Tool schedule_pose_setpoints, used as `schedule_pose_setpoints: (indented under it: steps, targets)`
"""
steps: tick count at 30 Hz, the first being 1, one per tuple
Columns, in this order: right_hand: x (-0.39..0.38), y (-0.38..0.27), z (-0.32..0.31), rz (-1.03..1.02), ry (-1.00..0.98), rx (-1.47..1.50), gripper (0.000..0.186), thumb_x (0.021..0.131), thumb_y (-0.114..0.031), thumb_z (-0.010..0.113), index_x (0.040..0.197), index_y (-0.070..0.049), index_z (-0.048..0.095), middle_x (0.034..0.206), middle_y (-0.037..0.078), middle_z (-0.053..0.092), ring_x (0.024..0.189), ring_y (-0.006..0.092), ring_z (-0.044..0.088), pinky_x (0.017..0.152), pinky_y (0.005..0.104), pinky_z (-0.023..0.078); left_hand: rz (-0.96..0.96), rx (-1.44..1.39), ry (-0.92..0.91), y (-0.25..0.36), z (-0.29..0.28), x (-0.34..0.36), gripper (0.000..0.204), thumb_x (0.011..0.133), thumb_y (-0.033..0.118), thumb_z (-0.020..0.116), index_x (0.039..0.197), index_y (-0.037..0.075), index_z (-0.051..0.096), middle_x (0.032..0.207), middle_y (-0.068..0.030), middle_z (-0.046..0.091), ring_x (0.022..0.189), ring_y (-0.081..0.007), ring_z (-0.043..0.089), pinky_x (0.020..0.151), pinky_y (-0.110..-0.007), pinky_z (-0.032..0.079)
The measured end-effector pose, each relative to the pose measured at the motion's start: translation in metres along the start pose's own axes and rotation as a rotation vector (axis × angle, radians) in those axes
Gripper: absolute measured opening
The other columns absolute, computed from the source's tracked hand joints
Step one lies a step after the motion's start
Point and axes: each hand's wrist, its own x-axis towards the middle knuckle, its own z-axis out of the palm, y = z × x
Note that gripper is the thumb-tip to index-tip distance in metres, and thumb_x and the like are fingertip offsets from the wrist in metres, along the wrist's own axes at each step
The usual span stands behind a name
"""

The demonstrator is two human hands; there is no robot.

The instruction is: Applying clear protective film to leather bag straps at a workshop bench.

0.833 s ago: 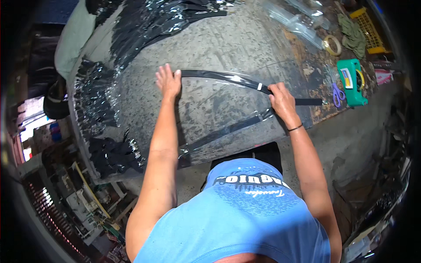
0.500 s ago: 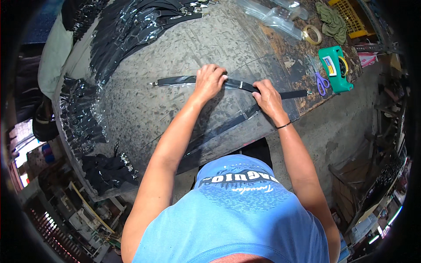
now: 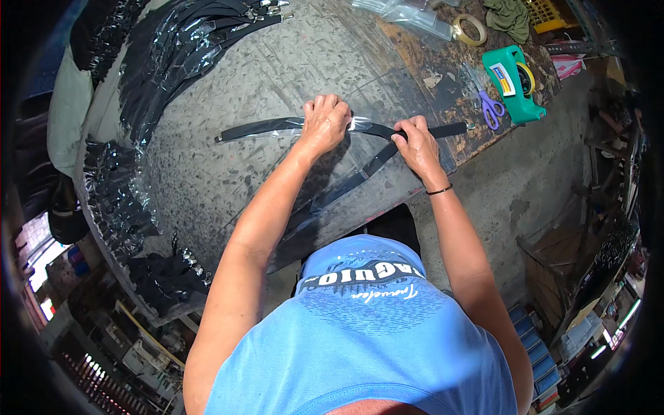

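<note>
- A person leans over a grey, speckled worktop (image 3: 228, 173), seen from above; both bare forearms reach forward from the lower edge.
- A long black strap (image 3: 256, 127) lies flat across the middle of the worktop, running left to right, partly inside a clear plastic sleeve (image 3: 361, 123). Lying flat likely keeps it straight for handling.
- The left hand (image 3: 324, 123) rests on the strap near its middle, fingers curled down and closed over it, pinning it to the surface.
- The right hand (image 3: 415, 142) is just beside it to the right, fingers closed in a pinch on the strap and the sleeve's edge.
- A second black strap (image 3: 360, 176) runs diagonally from under the right hand toward the person.
- Stacks of bagged black straps (image 3: 173, 48) line the far and left edges.
- To the right sit a green tape dispenser (image 3: 515, 83), purple-handled scissors (image 3: 492, 109) and a tape roll (image 3: 470, 29), well apart from the hands.
</note>
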Motion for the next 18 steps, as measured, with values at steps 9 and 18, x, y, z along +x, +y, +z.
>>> schedule_pose_setpoints:
  steps: [9, 18]
  targets:
    - [0.000, 0.007, -0.005, -0.010, -0.031, 0.048, 0.018, 0.087, -0.014, 0.063, 0.103, -0.006, 0.063, 0.100, 0.012, 0.055, 0.092, 0.0346, 0.060, 0.079, 0.0434, 0.048, 0.064, -0.002, -0.034, 0.028, 0.017, 0.015, 0.014, 0.084, 0.017, 0.067, 0.097, 0.012, 0.064, 0.106, -0.0072, 0.057, 0.107, -0.0306, 0.051, 0.090, -0.047, 0.036]
    - [-0.008, 0.022, -0.011, -0.119, 0.127, 0.187, 0.016, 0.089, -0.012, 0.063, 0.104, -0.006, 0.066, 0.104, 0.014, 0.058, 0.094, 0.0362, 0.061, 0.080, 0.0436, 0.050, -0.212, -0.053, 0.211, 0.043, -0.006, -0.062, 0.017, 0.086, 0.022, 0.069, 0.097, 0.009, 0.065, 0.102, -0.0096, 0.060, 0.098, -0.0312, 0.055, 0.086, -0.045, 0.040]
